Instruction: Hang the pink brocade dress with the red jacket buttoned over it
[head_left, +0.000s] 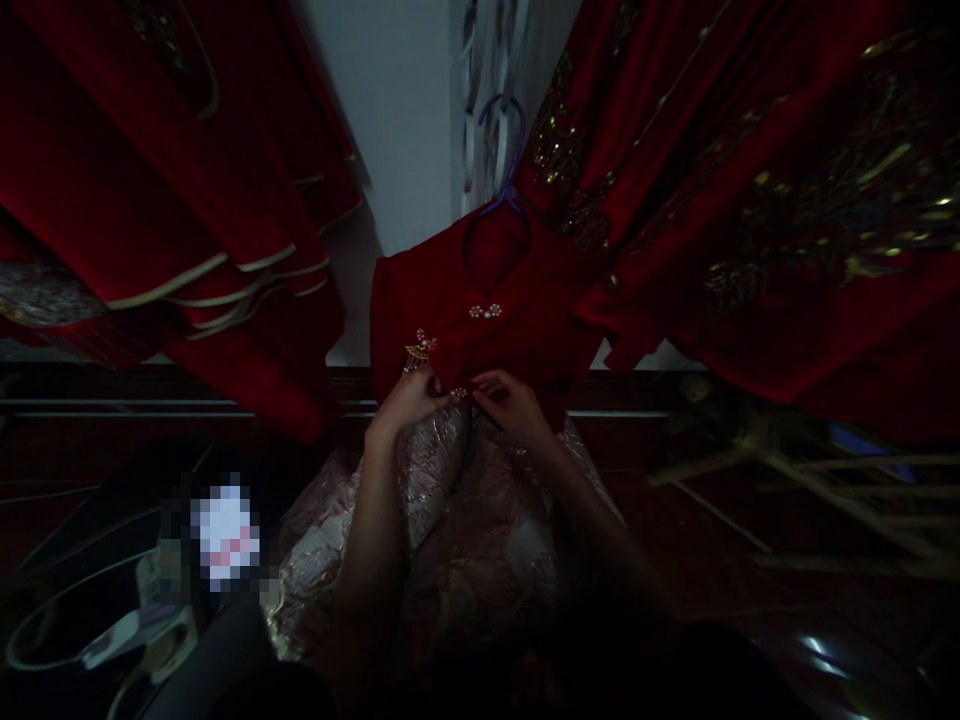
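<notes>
A red jacket (517, 340) with a round neck hangs in front of me on a purple hanger (516, 165). Pearl flower clasps (485, 312) sit below its neckline, and a gold fan-shaped ornament (420, 348) is on its left side in view. At the lower front edge, my left hand (411, 402) has its fingers closed beside another pearl clasp (458, 393). My right hand (510, 405) is bent at the same edge, thumb and fingertips close together near that clasp. What its fingertips hold is too dark to see. Below hangs a pale, shiny patterned skirt (442, 480).
Red garments with light trim (247, 260) hang at the left; red garments with gold embroidery (825, 230) hang at the right. The hanger hooks on a white metal lattice (487, 130). A wooden rack (810, 480) stands lower right. A white power strip with cable (142, 625) lies lower left.
</notes>
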